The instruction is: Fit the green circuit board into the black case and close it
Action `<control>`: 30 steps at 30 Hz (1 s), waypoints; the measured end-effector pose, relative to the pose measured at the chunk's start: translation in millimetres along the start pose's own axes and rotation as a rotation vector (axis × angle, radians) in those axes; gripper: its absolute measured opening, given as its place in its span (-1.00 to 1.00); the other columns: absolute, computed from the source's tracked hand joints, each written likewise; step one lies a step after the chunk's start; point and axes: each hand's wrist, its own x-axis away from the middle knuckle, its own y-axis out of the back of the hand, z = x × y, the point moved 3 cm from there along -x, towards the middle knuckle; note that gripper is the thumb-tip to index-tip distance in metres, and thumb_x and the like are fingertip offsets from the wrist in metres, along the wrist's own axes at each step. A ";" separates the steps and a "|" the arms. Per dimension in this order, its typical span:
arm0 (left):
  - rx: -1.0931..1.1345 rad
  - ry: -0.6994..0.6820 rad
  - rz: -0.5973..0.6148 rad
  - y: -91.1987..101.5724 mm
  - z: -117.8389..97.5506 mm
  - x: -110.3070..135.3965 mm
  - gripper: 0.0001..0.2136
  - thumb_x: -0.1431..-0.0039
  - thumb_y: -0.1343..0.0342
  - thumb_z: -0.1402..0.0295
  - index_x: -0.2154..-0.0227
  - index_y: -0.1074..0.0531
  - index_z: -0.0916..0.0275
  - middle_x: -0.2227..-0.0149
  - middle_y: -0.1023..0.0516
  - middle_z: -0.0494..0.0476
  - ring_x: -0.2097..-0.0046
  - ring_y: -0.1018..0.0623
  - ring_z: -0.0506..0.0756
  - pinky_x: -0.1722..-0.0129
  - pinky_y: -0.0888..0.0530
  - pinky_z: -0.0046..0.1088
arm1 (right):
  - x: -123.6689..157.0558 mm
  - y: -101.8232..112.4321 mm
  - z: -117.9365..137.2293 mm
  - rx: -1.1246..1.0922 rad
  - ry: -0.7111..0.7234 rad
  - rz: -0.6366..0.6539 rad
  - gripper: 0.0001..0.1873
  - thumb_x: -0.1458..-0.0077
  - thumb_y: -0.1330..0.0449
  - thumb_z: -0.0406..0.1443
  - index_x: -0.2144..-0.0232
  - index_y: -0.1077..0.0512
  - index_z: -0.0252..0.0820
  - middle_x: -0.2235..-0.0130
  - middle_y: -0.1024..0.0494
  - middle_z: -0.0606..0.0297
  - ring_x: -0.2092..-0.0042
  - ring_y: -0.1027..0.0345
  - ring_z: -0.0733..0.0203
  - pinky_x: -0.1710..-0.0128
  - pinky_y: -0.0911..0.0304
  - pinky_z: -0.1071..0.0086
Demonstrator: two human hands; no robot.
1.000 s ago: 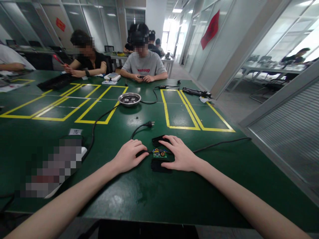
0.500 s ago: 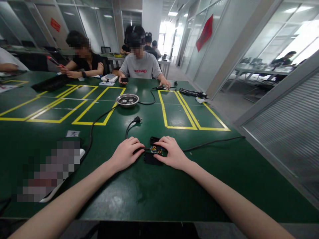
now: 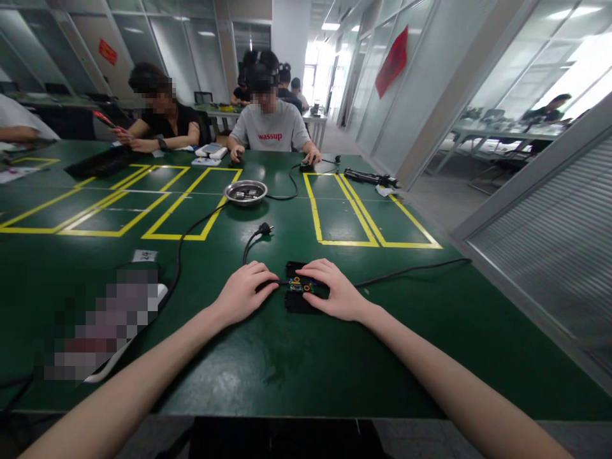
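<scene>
A small circuit board (image 3: 297, 286) with round copper-coloured coils lies between two black plastic case halves (image 3: 299, 303) on the green table. My left hand (image 3: 245, 292) is closed, thumb and fingers pinching the black power cable at the board's left end. Around the right end of the board curls my right hand (image 3: 338, 292), fingers at its far side and thumb at its near side. That hand partly covers the board and both halves. From behind it, a black cable (image 3: 406, 270) runs right. Beyond my left hand lies a black plug (image 3: 264, 229) on its cord.
Farther off stands a metal bowl (image 3: 245, 192) holding metal parts. A blurred-out device (image 3: 102, 325) with a white edge lies at left, near a label marked 24 (image 3: 145, 255). Yellow tape (image 3: 349, 243) marks rectangles on the table (image 3: 229, 389). Co-workers sit across it.
The nearer case half has shifted slightly right, more in line with the farther one. My right thumb has moved a little right along it. Across the table, a co-worker's hands have moved.
</scene>
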 end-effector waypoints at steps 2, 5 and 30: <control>0.013 -0.002 -0.037 2.7 -0.2 -0.1 -0.84 -0.43 -0.09 0.35 0.17 -0.58 0.21 0.24 -0.60 0.13 0.16 -0.57 0.15 0.13 -0.51 -0.30 | 0.3 7.3 1.1 0.038 0.009 -0.051 -0.60 -0.19 -0.28 -0.28 -0.08 -0.52 -0.09 -0.04 -0.55 0.04 -0.08 -0.42 -0.11 -0.11 -0.39 -0.06; 0.068 -0.002 -0.098 7.8 -2.2 -0.2 -0.83 -0.45 -0.07 0.35 0.16 -0.57 0.22 0.23 -0.59 0.14 0.16 -0.58 0.14 0.13 -0.51 -0.31 | 1.6 19.9 -0.9 0.089 0.001 -0.076 -0.77 -0.22 -0.23 -0.27 0.07 -0.55 -0.13 0.08 -0.57 0.06 0.02 -0.47 -0.06 0.01 -0.44 0.05; 0.188 -0.118 0.153 2.7 -23.4 4.1 -0.81 -0.40 -0.08 0.36 0.09 -0.58 0.21 0.23 -0.60 0.14 0.22 -0.59 0.09 0.24 -0.50 -0.44 | 12.2 21.6 11.8 0.011 0.024 0.190 -0.92 -0.08 -0.23 -0.38 0.37 -0.53 -0.15 0.50 -0.53 0.39 0.53 -0.32 0.32 0.47 -0.17 0.45</control>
